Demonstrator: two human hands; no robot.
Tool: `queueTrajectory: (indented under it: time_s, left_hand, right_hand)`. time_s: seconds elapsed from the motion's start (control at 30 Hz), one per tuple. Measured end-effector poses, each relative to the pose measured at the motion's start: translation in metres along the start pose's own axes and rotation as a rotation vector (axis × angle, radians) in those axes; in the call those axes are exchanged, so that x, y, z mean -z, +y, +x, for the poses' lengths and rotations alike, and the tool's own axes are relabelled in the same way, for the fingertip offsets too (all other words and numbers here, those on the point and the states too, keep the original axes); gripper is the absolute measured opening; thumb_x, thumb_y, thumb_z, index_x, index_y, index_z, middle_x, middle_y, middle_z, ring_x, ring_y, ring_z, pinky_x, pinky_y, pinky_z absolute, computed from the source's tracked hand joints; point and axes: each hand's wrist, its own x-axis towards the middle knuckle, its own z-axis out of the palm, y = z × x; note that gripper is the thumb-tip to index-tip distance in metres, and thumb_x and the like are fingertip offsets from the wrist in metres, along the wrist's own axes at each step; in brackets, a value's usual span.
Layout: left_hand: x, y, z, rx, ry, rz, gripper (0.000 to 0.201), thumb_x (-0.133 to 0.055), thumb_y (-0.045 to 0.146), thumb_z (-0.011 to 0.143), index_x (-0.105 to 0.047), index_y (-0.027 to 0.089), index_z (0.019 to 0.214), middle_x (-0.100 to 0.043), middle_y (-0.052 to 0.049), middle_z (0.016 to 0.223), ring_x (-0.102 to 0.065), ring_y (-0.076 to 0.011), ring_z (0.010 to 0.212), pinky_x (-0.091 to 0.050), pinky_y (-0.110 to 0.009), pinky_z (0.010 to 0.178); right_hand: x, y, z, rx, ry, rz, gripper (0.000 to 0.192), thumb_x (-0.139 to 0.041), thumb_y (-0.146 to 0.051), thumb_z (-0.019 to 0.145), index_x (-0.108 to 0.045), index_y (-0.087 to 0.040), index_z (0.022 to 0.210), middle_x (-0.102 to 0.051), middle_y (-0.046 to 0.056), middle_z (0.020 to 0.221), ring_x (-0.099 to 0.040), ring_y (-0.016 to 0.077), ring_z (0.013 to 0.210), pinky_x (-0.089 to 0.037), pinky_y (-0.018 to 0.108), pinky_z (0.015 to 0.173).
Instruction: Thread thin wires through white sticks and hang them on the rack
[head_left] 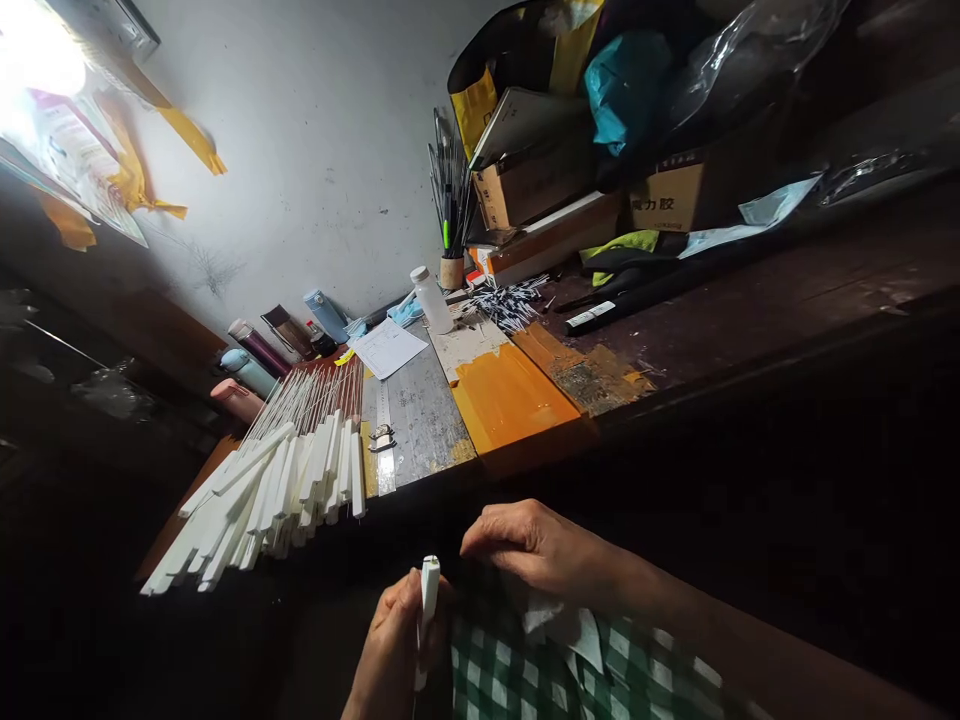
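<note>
Head view: left hand (394,640) grips a white stick (428,600) upright, long axis pointing toward the desk (420,420), right hand (536,545) just right of the stick, fingers curled on white cloth (559,620) over green checked fabric (525,680), stick pile (277,490) up-left of it.

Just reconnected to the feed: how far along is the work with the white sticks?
Looks done: a large fan of white sticks lies piled on the table. In hand: the left hand grips one white stick upright, while the right hand rests on green checked cloth. Left: a black-and-white pile of small pieces sits farther back, apparently untouched; the count remaining is unclear.
</note>
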Motion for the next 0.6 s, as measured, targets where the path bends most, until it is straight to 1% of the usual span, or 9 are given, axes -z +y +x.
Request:
queueTrajectory:
  time_s: [0.07,0.17,0.27,0.33,0.4,0.47,0.53,0.6]
  left_hand:
    - [-0.004,0.001,-0.003,-0.046,0.027,0.0,0.045,-0.073,0.057,0.071,-0.067,0.012,0.071,-0.038,0.006,0.049,-0.028,-0.004,0.043,-0.021,-0.018,0.042]
    - [-0.012,0.0,-0.007,-0.121,0.073,-0.058,0.033,-0.075,0.046,0.075,-0.065,0.015,0.074,-0.046,0.004,0.058,-0.038,-0.0061,0.052,-0.031,-0.016,0.05]
    - [-0.017,-0.005,-0.008,-0.205,0.121,-0.056,0.024,-0.076,0.039,0.075,-0.063,0.019,0.079,-0.054,0.002,0.069,-0.047,-0.0095,0.062,-0.039,-0.019,0.058]
    - [-0.02,-0.012,-0.005,-0.289,0.21,0.014,0.024,-0.078,0.036,0.073,-0.063,0.02,0.081,-0.056,0.001,0.079,-0.05,-0.0113,0.068,-0.041,-0.02,0.06]
    - [-0.023,-0.019,-0.001,-0.411,0.353,0.086,0.026,-0.081,0.035,0.069,-0.063,0.021,0.081,-0.055,0.001,0.087,-0.051,-0.0127,0.074,-0.042,-0.021,0.064]
    - [-0.025,-0.025,0.004,-0.517,0.483,0.137,0.028,-0.082,0.037,0.067,-0.061,0.022,0.08,-0.053,0.002,0.091,-0.051,-0.0135,0.078,-0.042,-0.021,0.067]
    - [-0.028,-0.028,0.01,-0.585,0.56,0.185,0.031,-0.082,0.041,0.067,-0.06,0.022,0.08,-0.053,0.002,0.091,-0.052,-0.014,0.079,-0.043,-0.022,0.069]
    - [-0.03,-0.029,0.014,-0.628,0.615,0.203,0.035,-0.082,0.046,0.064,-0.062,0.023,0.081,-0.056,0.002,0.09,-0.055,-0.0157,0.082,-0.044,-0.023,0.073]
  right_hand:
    - [0.005,-0.004,-0.004,-0.017,-0.029,-0.011,0.028,-0.054,-0.007,0.085,-0.074,-0.02,0.101,-0.072,0.001,0.095,-0.065,0.0139,0.09,-0.049,0.022,0.08]
    - [0.008,-0.009,-0.009,-0.074,-0.048,0.016,0.029,-0.054,-0.008,0.084,-0.075,-0.02,0.1,-0.073,0.001,0.094,-0.066,0.0143,0.089,-0.049,0.022,0.079]
    - [0.002,-0.011,-0.012,-0.195,-0.047,0.109,0.025,-0.053,-0.012,0.084,-0.075,-0.019,0.095,-0.072,0.0,0.083,-0.066,0.0137,0.077,-0.049,0.021,0.068]
    - [-0.006,-0.01,-0.013,-0.289,-0.037,0.19,0.021,-0.053,-0.015,0.084,-0.073,-0.018,0.09,-0.068,-0.001,0.072,-0.062,0.0121,0.067,-0.047,0.02,0.06]
    - [-0.015,-0.008,-0.016,-0.367,-0.02,0.256,0.016,-0.054,-0.017,0.083,-0.069,-0.016,0.084,-0.063,-0.002,0.065,-0.057,0.0098,0.058,-0.043,0.018,0.052]
    - [-0.02,-0.004,-0.022,-0.435,-0.005,0.304,0.012,-0.053,-0.018,0.083,-0.066,-0.016,0.083,-0.061,-0.003,0.063,-0.052,0.0087,0.054,-0.039,0.017,0.048]
    - [-0.014,0.0,-0.03,-0.463,0.017,0.302,0.011,-0.053,-0.02,0.083,-0.063,-0.016,0.082,-0.062,-0.003,0.063,-0.054,0.0094,0.054,-0.042,0.019,0.049]
    - [0.007,0.005,-0.04,-0.421,0.103,0.167,0.013,-0.053,-0.023,0.086,-0.063,-0.017,0.083,-0.064,-0.001,0.066,-0.059,0.012,0.059,-0.047,0.022,0.056]
